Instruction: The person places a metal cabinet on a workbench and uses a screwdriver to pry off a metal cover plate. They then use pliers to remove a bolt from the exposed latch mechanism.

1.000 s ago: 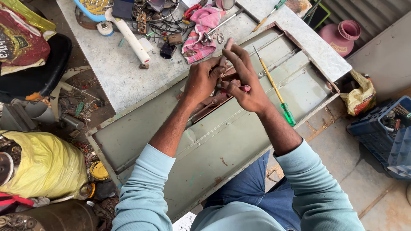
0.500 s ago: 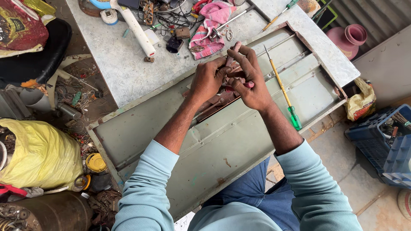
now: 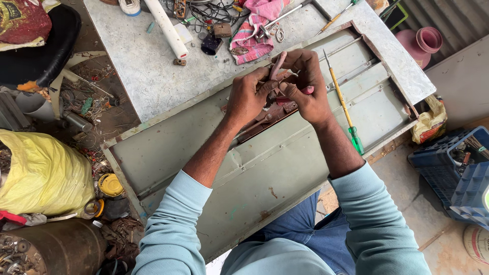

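A long grey-green metal panel (image 3: 204, 147) lies tilted across my lap and a grey workbench (image 3: 153, 66). Both hands work at a rusty metal fitting (image 3: 270, 114) on the panel's middle. My right hand (image 3: 305, 84) grips pink-handled pliers (image 3: 278, 65) over the fitting. My left hand (image 3: 249, 97) pinches the fitting beside the plier jaws. A long screwdriver (image 3: 342, 104) with a yellow shaft and green handle lies on the panel just right of my right hand.
The bench holds a white pipe (image 3: 165, 28), a pink cloth (image 3: 254, 30), wires and small parts. A yellow sack (image 3: 43, 175) and a rusty drum (image 3: 61, 249) stand at left. A blue crate (image 3: 458, 173) and pink pots (image 3: 423, 43) are at right.
My hands have stayed on the fitting with only small finger shifts. The view has drifted so the panel and bench sit slightly lower and more to the left.
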